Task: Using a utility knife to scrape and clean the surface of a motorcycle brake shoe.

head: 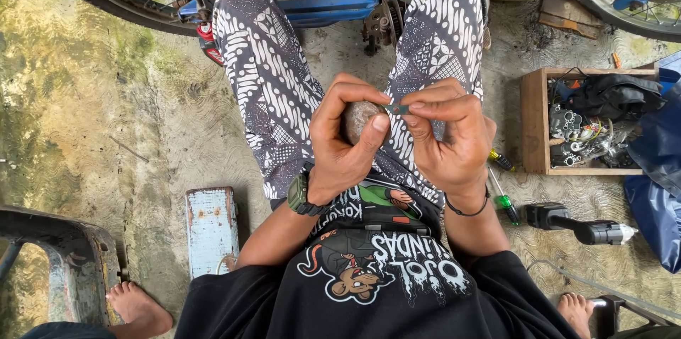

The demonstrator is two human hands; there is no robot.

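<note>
**Fitting a small strip against a round metal part**

Evidently, the person is sitting with knees up in patterned trousers and working over the lap. The left hand (345, 142) is curling around a round, dull grey part (360, 118), thumb and fingers wrapping it firmly. The right hand (448, 139) is pinching a small greenish strip (397, 108) between thumb and forefinger, and its tip is touching the round part's edge. By my judgement, the step in hand is lining the strip up against the part; a steady grip and fine fingertip control are what it is calling for. On the floor to the right, a green-handled screwdriver (505, 202) and a wooden box (533, 120) of parts are lying near.
</note>
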